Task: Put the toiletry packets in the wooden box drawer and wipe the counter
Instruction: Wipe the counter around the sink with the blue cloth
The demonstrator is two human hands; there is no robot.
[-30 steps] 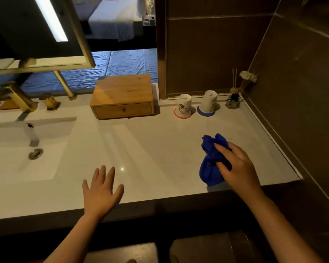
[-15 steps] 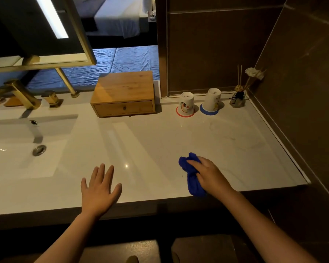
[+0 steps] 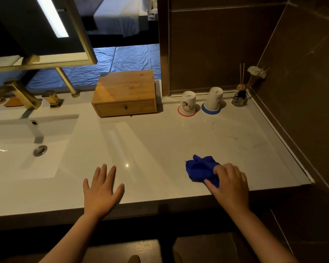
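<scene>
Head view: right hand (image 3: pixel 230 185) pressed a bunched blue cloth (image 3: pixel 201 170) onto the counter (image 3: pixel 160 141), fingers closed over it; left hand (image 3: pixel 101 190) lay flat, fingers spread, holding nothing.

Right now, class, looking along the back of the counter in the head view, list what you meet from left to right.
Gold faucet → wooden box with drawer → white cup on red coaster → white cup on blue coaster → reed diffuser jar.

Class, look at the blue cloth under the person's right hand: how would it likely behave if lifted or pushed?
The blue cloth is bunched in soft folds, so it would probably flop and drape. Pressed under the right hand on the glossy counter, it likely slides easily.
</scene>
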